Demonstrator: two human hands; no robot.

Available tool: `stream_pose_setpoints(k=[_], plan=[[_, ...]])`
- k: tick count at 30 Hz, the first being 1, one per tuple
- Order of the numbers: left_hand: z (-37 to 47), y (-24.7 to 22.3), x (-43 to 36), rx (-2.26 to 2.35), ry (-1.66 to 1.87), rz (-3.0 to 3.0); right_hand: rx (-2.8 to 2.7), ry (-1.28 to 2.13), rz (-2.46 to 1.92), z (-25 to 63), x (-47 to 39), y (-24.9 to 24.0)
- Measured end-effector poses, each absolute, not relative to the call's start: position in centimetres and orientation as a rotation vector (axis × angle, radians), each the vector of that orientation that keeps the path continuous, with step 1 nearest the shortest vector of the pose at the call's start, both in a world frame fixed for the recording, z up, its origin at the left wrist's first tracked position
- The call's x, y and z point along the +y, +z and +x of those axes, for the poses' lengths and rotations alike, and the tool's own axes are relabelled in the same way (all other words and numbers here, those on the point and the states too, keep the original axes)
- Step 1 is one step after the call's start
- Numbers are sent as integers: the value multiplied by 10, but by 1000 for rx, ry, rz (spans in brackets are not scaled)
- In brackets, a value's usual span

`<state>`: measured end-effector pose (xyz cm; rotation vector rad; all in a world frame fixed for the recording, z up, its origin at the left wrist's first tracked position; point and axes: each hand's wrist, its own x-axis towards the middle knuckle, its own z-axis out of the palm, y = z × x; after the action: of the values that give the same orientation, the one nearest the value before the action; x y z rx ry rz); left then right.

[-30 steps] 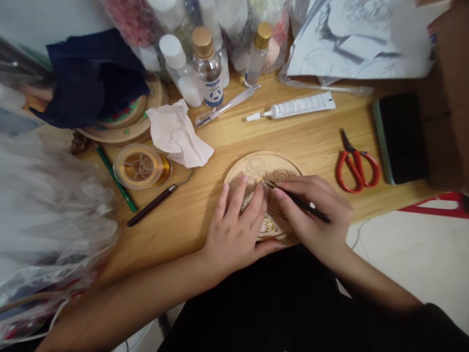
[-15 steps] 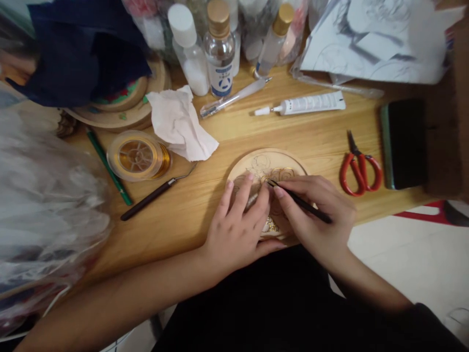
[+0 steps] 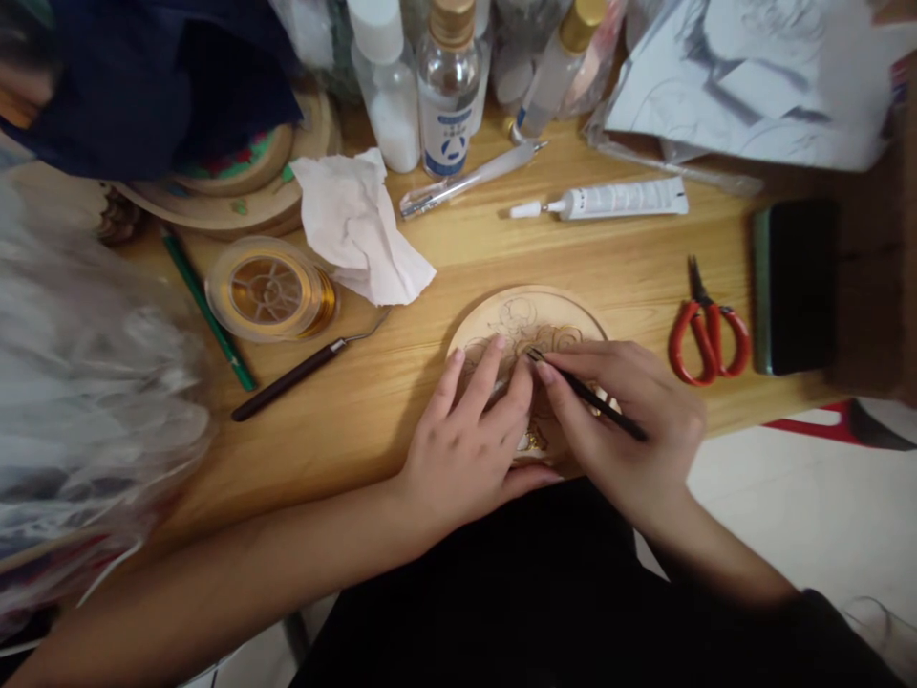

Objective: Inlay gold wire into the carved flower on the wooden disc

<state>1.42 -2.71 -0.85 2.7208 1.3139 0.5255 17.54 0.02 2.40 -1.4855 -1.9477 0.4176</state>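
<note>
A round wooden plate (image 3: pixel 479 325) lies at the table's front edge, bearing a pencil-like line drawing and gold wire (image 3: pixel 563 334) bent along parts of it. My left hand (image 3: pixel 469 435) rests flat over the plate's left side with its fingers spread, and its thumb lies near the front rim. Between the thumb and fingers of my right hand (image 3: pixel 630 420) is a pair of black tweezers (image 3: pixel 602 406). The tweezers' tips touch down near the gold wire, close to my left index finger. Both hands hide much of the drawing.
Left of the plate lie a dark-handled hooked tool (image 3: pixel 290 379), a gold wire spool (image 3: pixel 268 291), a green pencil (image 3: pixel 207 306) and crumpled tissue (image 3: pixel 362 225). Behind are a glue tube (image 3: pixel 623 198), a pen (image 3: pixel 469 180) and bottles (image 3: pixel 448 105). Red-handled pliers (image 3: pixel 708 334) and a phone (image 3: pixel 795 287) lie right.
The camera view has shifted slightly, so the table items sit a little differently in the picture. Both hands and the tweezers stay at nearly the same place on the plate.
</note>
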Motion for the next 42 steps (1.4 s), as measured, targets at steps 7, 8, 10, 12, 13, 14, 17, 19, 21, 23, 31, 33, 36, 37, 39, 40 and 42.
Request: stream_pose_setpoints(k=[7,8,10,12,13,14,17,19,21,23,31,33,36,37,39,40,42], plan=[[14,-9,-27,1312,529,2705,-1973,450,-1458,176,3,26],[14,-9,-27,1312,529,2705,-1968,459,-1463,176,3,26],[14,-9,-27,1312,525,2707,-1960,468,-1461,177,3,26],[14,-9,-27,1312,516,2710,-1958,482,-1447,177,3,25],[14,-9,-27,1312,512,2712,-1956,494,-1442,178,4,25],[14,-9,-27,1314,511,2714,-1953,508,-1441,178,4,25],[13,-8,-26,1315,518,2721,-1944,544,-1430,180,5,24],[13,-8,-26,1310,512,2718,-1943,547,-1424,181,5,24],[13,-8,-26,1305,495,2710,-1939,551,-1425,181,6,23],[13,-9,-27,1305,487,2706,-1921,561,-1432,181,5,22],[13,-10,-27,1310,521,2731,-1847,554,-1468,178,4,22],[13,-9,-27,1312,504,2733,-1851,570,-1477,177,6,24],[13,-9,-26,1314,505,2736,-1881,582,-1485,176,8,28],[13,-9,-26,1312,512,2735,-1898,582,-1479,176,9,30],[14,-9,-26,1312,525,2728,-1941,581,-1458,176,10,31],[13,-9,-26,1313,528,2725,-1959,582,-1449,177,10,32],[13,-9,-26,1316,529,2720,-1978,579,-1439,178,11,32]])
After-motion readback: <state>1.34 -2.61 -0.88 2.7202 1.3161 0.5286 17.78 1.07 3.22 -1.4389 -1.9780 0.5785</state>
